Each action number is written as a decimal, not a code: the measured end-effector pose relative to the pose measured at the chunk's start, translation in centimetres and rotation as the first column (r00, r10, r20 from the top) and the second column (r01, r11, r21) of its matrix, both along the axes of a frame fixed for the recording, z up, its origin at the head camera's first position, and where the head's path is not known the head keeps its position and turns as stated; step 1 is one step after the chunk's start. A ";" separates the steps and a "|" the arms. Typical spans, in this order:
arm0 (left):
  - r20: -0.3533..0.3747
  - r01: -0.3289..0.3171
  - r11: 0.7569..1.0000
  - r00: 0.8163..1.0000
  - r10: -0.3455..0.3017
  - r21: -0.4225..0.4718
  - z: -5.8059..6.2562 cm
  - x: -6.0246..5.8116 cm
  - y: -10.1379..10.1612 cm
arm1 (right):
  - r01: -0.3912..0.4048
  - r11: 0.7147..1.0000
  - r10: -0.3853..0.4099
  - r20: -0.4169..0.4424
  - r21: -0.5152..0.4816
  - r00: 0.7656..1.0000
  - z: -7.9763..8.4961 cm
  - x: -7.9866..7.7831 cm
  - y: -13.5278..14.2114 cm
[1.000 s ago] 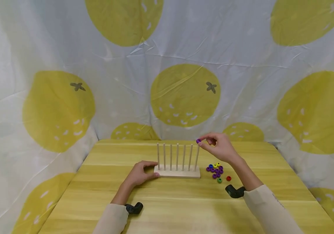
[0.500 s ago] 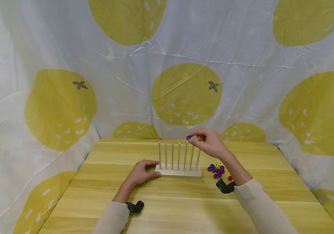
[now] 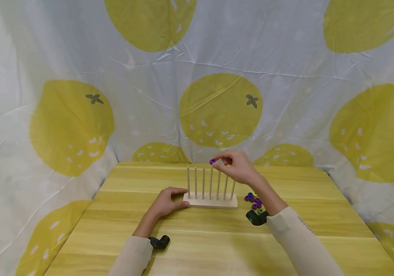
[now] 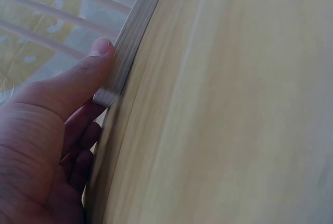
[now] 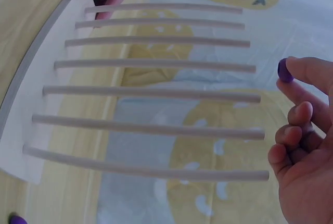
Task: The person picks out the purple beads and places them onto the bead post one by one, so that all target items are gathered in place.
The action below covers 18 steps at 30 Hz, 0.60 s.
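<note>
My right hand [image 3: 236, 165] pinches a purple bead [image 3: 212, 162] between thumb and index finger. In the head view the bead sits right at the top of the middle peg; the right wrist view shows it a short gap beyond the peg tips [image 5: 255, 69]. A pale wooden peg stand [image 3: 210, 202] with a row of several upright bare pegs stands on the table. My left hand [image 3: 166, 202] grips the left end of its base [image 4: 127, 52], thumb on the front edge and fingers behind.
Several loose beads [image 3: 254, 206], mostly purple with blue, yellow and green ones, lie right of the stand, partly hidden by my right forearm. The wooden table [image 3: 197, 237] ends at a lemon-printed cloth [image 3: 142, 107] behind. Dark wrist cameras [image 3: 257, 217] are worn on both wrists.
My right hand has carried the purple bead leftward along the peg tops, from the rightmost peg to the middle one. The left hand keeps its hold on the base.
</note>
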<state>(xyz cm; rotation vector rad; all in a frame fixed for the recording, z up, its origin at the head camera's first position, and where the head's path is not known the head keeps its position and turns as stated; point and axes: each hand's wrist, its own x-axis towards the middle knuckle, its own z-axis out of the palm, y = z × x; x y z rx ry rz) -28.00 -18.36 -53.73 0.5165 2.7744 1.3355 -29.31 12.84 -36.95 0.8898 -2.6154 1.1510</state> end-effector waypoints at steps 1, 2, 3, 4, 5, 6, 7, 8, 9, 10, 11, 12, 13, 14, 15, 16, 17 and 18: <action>0.001 0.001 1.000 1.000 -0.001 -0.002 0.1 0.0 0.0 | -0.003 1.000 0.003 0.003 0.001 1.000 0.0 0.0 -0.2; 0.000 0.001 1.000 1.000 -0.001 -0.005 0.1 0.0 0.0 | -0.006 1.000 0.006 0.005 0.003 1.000 0.0 0.0 -0.3; -0.001 0.000 1.000 1.000 0.000 -0.005 0.2 -0.1 0.1 | -0.009 1.000 0.009 0.010 0.006 1.000 0.0 0.0 -0.5; -0.001 -0.001 1.000 1.000 0.001 -0.006 0.2 -0.1 0.1 | -0.012 1.000 0.012 0.011 0.010 1.000 0.1 -0.1 -0.7; -0.003 -0.002 1.000 1.000 0.002 -0.007 0.2 -0.1 0.1 | -0.014 1.000 0.014 0.014 0.012 1.000 0.1 -0.1 -0.9; -0.002 -0.004 1.000 1.000 0.004 -0.006 0.2 -0.1 0.1 | -0.015 1.000 0.015 0.017 0.014 1.000 0.1 -0.1 -1.1; 0.000 -0.005 1.000 1.000 0.005 -0.005 0.3 -0.1 0.1 | -0.019 1.000 0.019 0.021 0.012 1.000 0.1 -0.1 -1.3; 0.001 -0.006 1.000 1.000 0.006 -0.004 0.3 -0.1 0.1 | -0.024 1.000 0.024 0.023 0.010 0.999 0.2 -0.1 -1.5; 0.004 -0.007 1.000 1.000 0.007 -0.004 0.3 -0.1 0.1 | -0.028 1.000 0.028 0.027 0.011 0.999 0.2 -0.1 -1.7; 0.007 -0.008 1.000 1.000 0.008 -0.007 0.3 -0.1 0.1 | -0.031 0.999 0.031 0.028 0.012 0.999 0.2 -0.2 -1.8; 0.010 -0.010 1.000 1.000 0.010 -0.008 0.2 -0.1 0.1 | -0.035 0.999 0.034 0.031 0.012 0.999 0.3 -0.2 -2.0; 0.014 -0.012 1.000 1.000 0.012 -0.008 0.2 -0.1 0.1 | -0.038 0.999 0.038 0.030 0.015 0.999 0.3 -0.2 -2.2; 0.016 -0.013 1.000 1.000 0.013 -0.009 0.2 -0.1 0.1 | -0.042 0.999 0.042 0.030 0.017 0.999 0.3 -0.3 -2.4; 0.016 -0.014 1.000 1.000 0.014 -0.010 0.2 -0.1 0.1 | -0.044 0.999 0.044 0.029 0.022 0.999 0.3 -0.4 -2.6; 0.018 -0.016 1.000 1.000 0.017 -0.011 0.2 -0.1 0.1 | -0.046 0.999 0.045 0.030 0.027 0.999 0.3 -0.4 -2.7; 0.018 -0.016 1.000 1.000 0.016 -0.014 0.2 -0.2 0.1 | -0.049 0.998 0.048 0.029 0.030 0.998 0.3 -0.5 -2.9; 0.017 -0.013 1.000 1.000 0.014 -0.018 0.2 -0.2 0.1 | -0.051 0.998 0.050 0.028 0.035 0.998 0.3 -0.6 -3.1; 0.015 -0.013 1.000 1.000 0.013 -0.021 0.2 -0.3 0.1 | -0.051 0.998 0.050 0.027 0.041 0.998 0.3 -0.7 -3.3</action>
